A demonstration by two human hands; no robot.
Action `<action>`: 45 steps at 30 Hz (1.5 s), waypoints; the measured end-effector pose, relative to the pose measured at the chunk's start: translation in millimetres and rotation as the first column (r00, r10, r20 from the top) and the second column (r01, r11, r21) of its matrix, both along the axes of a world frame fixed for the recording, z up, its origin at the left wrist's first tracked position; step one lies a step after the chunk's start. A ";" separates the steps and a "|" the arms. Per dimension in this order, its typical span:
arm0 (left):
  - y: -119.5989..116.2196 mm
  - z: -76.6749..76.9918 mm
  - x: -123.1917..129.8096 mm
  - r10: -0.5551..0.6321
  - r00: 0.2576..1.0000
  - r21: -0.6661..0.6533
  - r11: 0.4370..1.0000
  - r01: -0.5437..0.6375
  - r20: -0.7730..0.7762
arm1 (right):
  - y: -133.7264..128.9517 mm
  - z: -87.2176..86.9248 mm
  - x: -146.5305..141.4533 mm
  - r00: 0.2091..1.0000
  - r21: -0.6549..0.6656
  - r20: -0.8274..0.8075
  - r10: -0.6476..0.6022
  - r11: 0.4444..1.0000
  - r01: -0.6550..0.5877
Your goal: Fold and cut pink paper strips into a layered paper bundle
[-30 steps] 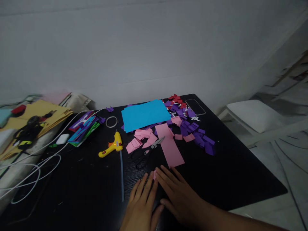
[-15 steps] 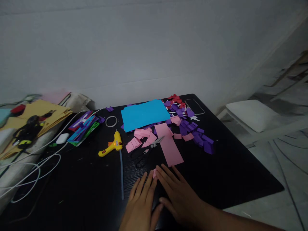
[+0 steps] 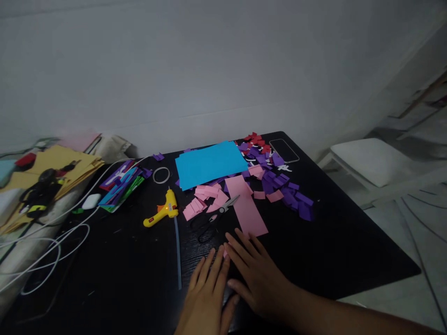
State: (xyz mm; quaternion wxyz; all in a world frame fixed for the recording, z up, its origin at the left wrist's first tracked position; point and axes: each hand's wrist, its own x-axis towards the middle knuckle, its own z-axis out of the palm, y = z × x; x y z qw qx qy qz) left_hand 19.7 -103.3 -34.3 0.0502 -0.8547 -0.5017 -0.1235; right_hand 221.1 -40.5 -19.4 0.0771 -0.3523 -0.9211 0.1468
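My left hand (image 3: pixel 209 291) lies on the black table with fingers stretched out, its fingertips at a small pink paper piece (image 3: pixel 225 253). Flat beside it, my right hand (image 3: pixel 254 274) has its fingers extended, and its fingertips cover part of that same piece. Just beyond the hands are black-handled scissors (image 3: pixel 213 217), lying with the blade tips over a long pink paper strip (image 3: pixel 248 211). Several cut pink pieces (image 3: pixel 195 208) are heaped to the left of the strip.
A yellow glue gun (image 3: pixel 162 210) with a glue stick (image 3: pixel 178 256) lies left of the scissors. Blue sheets (image 3: pixel 211 164) sit at the back, purple pieces (image 3: pixel 293 197) to their right. White cables (image 3: pixel 52 253) trail at left; a white stool (image 3: pixel 370 160) stands beyond the right edge.
My right hand has slid slightly up and left over the small pink piece, covering more of it. My left hand has barely moved. The view has shifted a little.
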 end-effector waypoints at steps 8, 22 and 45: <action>0.4 8.2 -0.4 -0.006 0.999 -0.099 0.995 0.009 0.031 | 1.9 1.1 8.6 0.999 0.109 -0.015 -0.046 0.993 0.047; 4.5 9.4 0.5 0.045 0.994 -0.162 0.986 -0.028 0.102 | -0.4 -9.6 12.8 0.995 0.111 -0.025 -0.094 0.989 0.096; 4.7 9.0 -1.0 0.053 0.989 -0.138 0.990 -0.034 0.137 | -1.7 -7.5 17.3 0.995 0.176 -0.081 -0.066 0.981 0.080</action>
